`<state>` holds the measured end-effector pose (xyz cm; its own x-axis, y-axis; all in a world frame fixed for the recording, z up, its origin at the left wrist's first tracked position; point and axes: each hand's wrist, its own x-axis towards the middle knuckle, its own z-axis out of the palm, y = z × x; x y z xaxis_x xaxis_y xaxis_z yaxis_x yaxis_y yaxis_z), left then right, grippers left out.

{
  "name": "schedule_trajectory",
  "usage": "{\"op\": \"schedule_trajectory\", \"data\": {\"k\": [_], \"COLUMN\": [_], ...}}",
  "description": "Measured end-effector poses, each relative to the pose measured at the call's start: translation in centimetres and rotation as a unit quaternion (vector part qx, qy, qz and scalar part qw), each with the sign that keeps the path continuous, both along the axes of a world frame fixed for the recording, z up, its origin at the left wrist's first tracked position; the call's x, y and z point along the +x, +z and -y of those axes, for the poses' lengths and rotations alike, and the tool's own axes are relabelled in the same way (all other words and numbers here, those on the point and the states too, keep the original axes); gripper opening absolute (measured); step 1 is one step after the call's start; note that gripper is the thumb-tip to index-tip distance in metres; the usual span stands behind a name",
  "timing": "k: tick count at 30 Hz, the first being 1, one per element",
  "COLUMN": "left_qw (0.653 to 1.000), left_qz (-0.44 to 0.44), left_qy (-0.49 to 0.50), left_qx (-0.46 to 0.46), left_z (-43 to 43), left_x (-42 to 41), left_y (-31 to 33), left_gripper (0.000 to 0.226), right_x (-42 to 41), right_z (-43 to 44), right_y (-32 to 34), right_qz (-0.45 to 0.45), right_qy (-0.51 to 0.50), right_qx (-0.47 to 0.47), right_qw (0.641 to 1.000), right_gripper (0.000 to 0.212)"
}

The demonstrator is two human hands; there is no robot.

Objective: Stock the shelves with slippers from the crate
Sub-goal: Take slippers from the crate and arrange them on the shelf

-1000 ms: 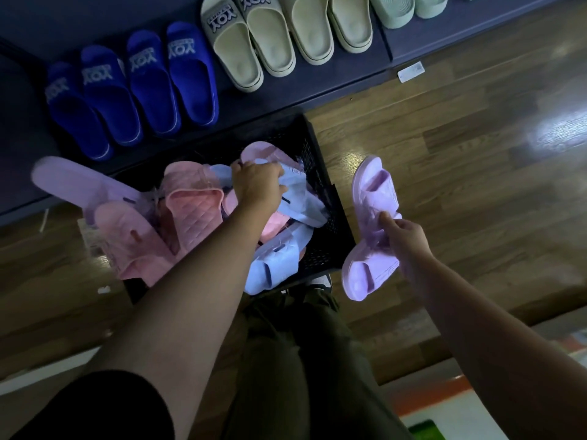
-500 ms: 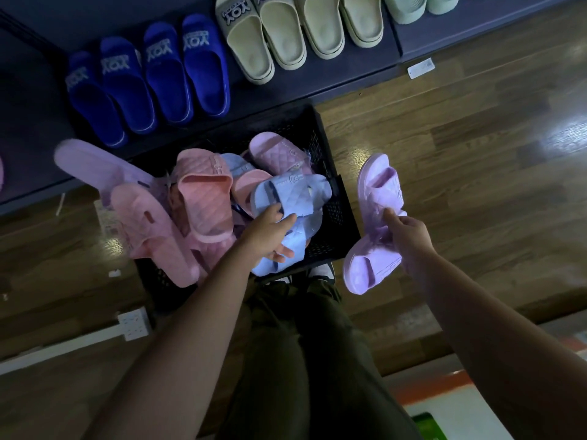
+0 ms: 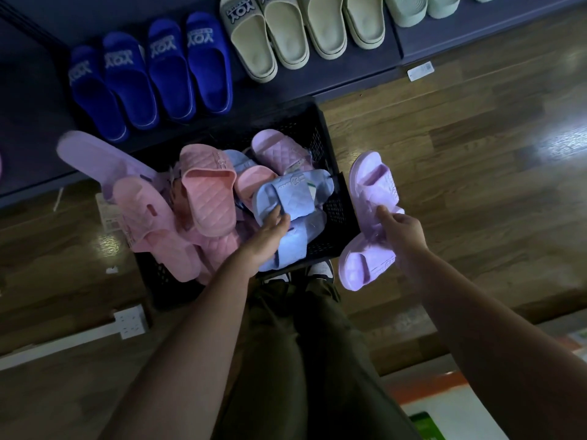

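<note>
Slippers (image 3: 371, 182) in lilac pinched by right hand (image 3: 403, 230), lengthwise toward shelf (image 3: 365, 69), left hand (image 3: 266, 239) gripping crosswise blue slipper (image 3: 292, 195)

- Dim overall. White glare patches sit on the glossy brown wooden plank floor (image 3: 476, 192), strongest near the right edge.
- The dark grey low shelf (image 3: 355, 71) and the black perforated plastic crate (image 3: 336, 214) sink into shadow.
- The pastels read brightest: the pale blue quilted rubber slippers (image 3: 292, 192) gripped by the left hand (image 3: 270, 236), and the lilac rubber slipper pair (image 3: 371, 185) pinched by the right hand (image 3: 403, 230).
- The olive trousers (image 3: 286, 360) are murky and soft.
- Wide-angle bending bows the shelf's front edge, and the corners darken.
</note>
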<state>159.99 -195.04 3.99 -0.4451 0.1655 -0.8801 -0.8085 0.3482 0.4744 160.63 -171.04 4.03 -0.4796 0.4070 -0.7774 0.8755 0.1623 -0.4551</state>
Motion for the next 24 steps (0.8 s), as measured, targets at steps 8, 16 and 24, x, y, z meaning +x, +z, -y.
{"op": "schedule_trajectory", "data": {"k": [8, 16, 24], "left_qw": [0.97, 0.963, 0.96], "left_qz": [0.004, -0.01, -0.039], "left_qy": [0.199, 0.254, 0.267], "left_qx": [0.137, 0.093, 0.081], "left_z": [0.0, 0.8, 4.2], "left_x": [1.1, 0.2, -0.8], "left_y": [-1.2, 1.1, 10.4], "left_gripper": [0.025, 0.036, 0.031], "right_x": [0.2, -0.7, -3.0], "right_z": [0.6, 1.9, 3.2], "right_y": [0.2, 2.5, 11.1], "right_qz": [-0.054, -0.114, -0.104], "right_qy": [0.019, -0.058, -0.055], "right_qx": [0.013, -0.032, -0.044], "right_qw": [0.998, 0.991, 0.992], "right_gripper": [0.044, 0.038, 0.037]}}
